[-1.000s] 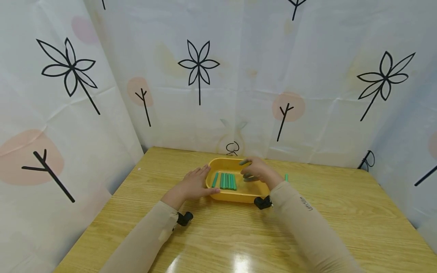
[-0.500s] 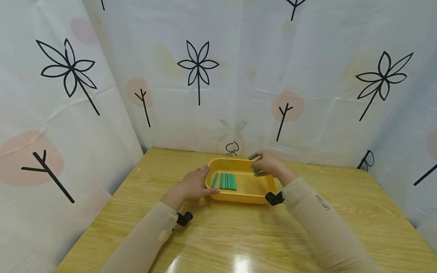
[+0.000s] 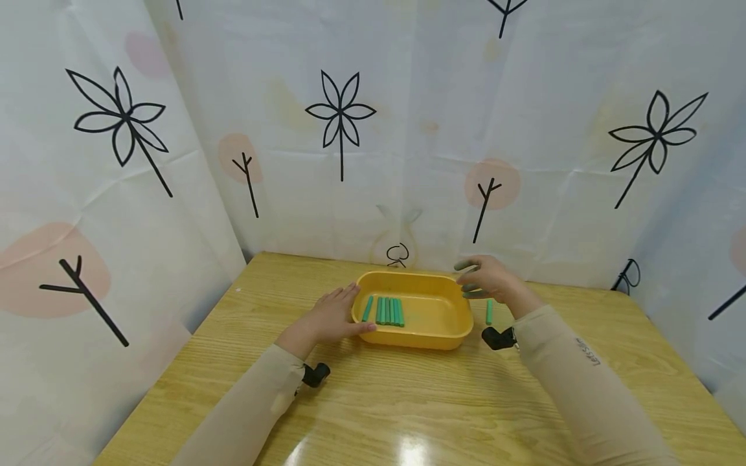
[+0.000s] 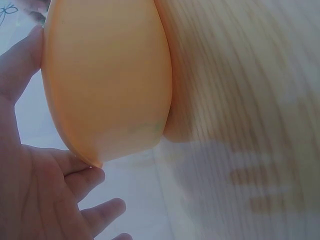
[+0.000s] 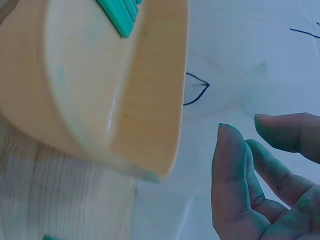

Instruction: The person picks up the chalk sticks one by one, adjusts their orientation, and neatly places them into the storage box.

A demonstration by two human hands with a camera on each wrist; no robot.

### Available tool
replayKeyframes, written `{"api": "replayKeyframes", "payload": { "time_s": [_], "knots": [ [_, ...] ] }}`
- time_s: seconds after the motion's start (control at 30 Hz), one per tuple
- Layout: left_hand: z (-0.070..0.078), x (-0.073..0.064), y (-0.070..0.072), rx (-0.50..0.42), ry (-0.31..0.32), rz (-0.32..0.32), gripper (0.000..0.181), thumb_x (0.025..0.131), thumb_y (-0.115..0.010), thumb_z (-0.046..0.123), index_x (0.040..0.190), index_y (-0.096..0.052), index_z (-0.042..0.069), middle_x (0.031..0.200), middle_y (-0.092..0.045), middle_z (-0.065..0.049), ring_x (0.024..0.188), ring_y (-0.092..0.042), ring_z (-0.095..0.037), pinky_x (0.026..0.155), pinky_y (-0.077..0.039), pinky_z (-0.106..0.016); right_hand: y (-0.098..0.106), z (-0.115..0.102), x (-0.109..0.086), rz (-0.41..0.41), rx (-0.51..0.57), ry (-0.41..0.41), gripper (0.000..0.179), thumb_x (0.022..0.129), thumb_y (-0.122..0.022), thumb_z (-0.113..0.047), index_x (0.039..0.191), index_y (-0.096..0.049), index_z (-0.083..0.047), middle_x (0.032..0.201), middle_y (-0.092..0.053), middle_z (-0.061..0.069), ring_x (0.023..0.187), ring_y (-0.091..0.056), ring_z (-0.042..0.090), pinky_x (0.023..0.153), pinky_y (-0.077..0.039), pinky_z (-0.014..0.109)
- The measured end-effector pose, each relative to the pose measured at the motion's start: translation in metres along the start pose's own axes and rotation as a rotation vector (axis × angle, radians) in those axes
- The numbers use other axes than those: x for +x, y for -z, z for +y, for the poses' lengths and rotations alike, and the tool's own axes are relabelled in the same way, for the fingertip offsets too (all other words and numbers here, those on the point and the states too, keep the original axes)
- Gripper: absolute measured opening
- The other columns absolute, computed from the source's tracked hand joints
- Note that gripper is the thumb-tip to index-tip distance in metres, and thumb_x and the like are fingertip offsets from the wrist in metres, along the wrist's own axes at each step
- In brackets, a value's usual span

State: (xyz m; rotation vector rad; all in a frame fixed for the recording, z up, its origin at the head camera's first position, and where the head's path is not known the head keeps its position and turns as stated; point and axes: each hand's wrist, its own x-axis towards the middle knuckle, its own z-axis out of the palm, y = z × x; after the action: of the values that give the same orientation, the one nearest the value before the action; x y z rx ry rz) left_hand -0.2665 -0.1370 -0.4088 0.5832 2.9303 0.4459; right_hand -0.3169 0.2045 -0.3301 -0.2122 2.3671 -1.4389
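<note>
A yellow plastic tub sits on the wooden table. Inside, toward its left end, several green chalk sticks lie side by side, with a single green chalk stick to their left. My left hand rests against the tub's left end; in the left wrist view the thumb and index finger touch its rim, the other fingers extended. Over the tub's right end hovers my right hand, fingers loosely bent and holding nothing. Green stains its fingertips. Another green chalk stick lies on the table below it.
The wooden table reaches back to a white cloth backdrop printed with flowers and twigs. A black cable hangs at the back right corner. Small black cameras sit on both wrists.
My right hand has moved right, from above the tub's inside to beyond its right rim, uncovering the chalk stick on the table. The left hand and tub have stayed put.
</note>
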Motion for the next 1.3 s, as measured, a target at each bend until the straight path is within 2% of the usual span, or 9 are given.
{"api": "replayKeyframes", "payload": {
  "time_s": [0.33, 0.63, 1.07, 1.3],
  "knots": [
    [-0.001, 0.001, -0.001, 0.0, -0.006, 0.009, 0.105, 0.091, -0.051, 0.073, 0.16, -0.016, 0.002, 0.166, -0.015, -0.015, 0.15, -0.018, -0.041, 0.12, -0.014, -0.057, 0.016, 0.016, -0.005, 0.039, 0.034, -0.047, 0.052, 0.101, -0.056, -0.004, 0.147, -0.035, 0.01, 0.13, -0.044, 0.028, 0.093, -0.061, 0.026, 0.086, -0.057, 0.036],
    [-0.001, 0.001, -0.002, -0.018, -0.004, 0.006, 0.106, 0.09, -0.051, 0.074, 0.16, -0.015, 0.003, 0.166, -0.014, -0.015, 0.15, -0.017, -0.04, 0.12, -0.013, -0.057, 0.024, 0.035, -0.004, 0.07, 0.042, -0.061, 0.054, 0.101, -0.056, -0.005, 0.147, -0.033, 0.01, 0.131, -0.043, 0.029, 0.092, -0.061, 0.024, 0.09, -0.056, 0.04],
    [0.0, 0.0, -0.001, -0.016, 0.0, -0.003, 0.106, 0.091, -0.051, 0.074, 0.161, -0.014, 0.003, 0.166, -0.013, -0.014, 0.151, -0.016, -0.039, 0.121, -0.012, -0.056, 0.03, 0.058, -0.004, 0.138, 0.049, -0.093, 0.058, 0.099, -0.057, -0.005, 0.148, -0.03, 0.012, 0.128, -0.047, 0.029, 0.089, -0.059, 0.023, 0.08, -0.058, 0.033],
    [0.0, 0.001, -0.001, -0.015, -0.003, 0.005, 0.105, 0.091, -0.052, 0.072, 0.16, -0.015, 0.003, 0.166, -0.014, -0.014, 0.15, -0.017, -0.04, 0.12, -0.013, -0.057, 0.034, 0.072, 0.001, 0.162, 0.025, -0.12, 0.059, 0.1, -0.055, -0.005, 0.149, -0.028, 0.012, 0.134, -0.043, 0.033, 0.09, -0.06, 0.025, 0.084, -0.058, 0.037]
  ]
}}
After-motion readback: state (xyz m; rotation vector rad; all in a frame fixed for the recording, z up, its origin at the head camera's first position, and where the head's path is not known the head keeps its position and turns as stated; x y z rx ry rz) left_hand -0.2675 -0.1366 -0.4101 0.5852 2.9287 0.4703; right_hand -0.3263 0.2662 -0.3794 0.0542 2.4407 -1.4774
